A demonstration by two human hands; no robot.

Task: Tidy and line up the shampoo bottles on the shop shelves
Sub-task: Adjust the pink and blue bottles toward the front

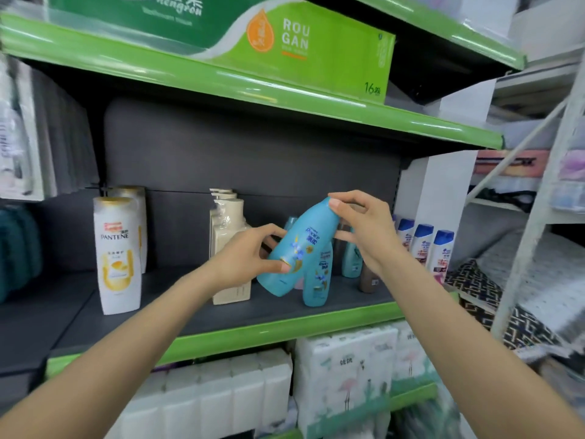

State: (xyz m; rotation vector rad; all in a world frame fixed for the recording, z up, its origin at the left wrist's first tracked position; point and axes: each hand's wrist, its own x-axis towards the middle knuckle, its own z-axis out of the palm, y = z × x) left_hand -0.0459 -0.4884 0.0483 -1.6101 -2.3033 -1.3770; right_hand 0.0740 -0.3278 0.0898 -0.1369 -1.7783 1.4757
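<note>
I hold a teal shampoo bottle point(300, 245) tilted above the dark middle shelf point(221, 308). My left hand point(250, 258) grips its lower body, and my right hand point(361, 223) pinches its top end. Behind it a second teal bottle point(318, 280) stands upright, with more teal bottles point(351, 258) farther back. To the left stand cream pump bottles point(229, 242) and white Pantene bottles point(117, 255). At the right end is a row of white bottles with blue caps point(441, 248). A small brown bottle point(368, 280) sits partly hidden under my right wrist.
A green tissue box point(300, 42) rests on the shelf above. Packs of tissue and paper rolls point(345, 372) fill the shelf below. A white metal rack point(535, 217) with textiles stands to the right. Green price rails point(269, 334) edge each shelf.
</note>
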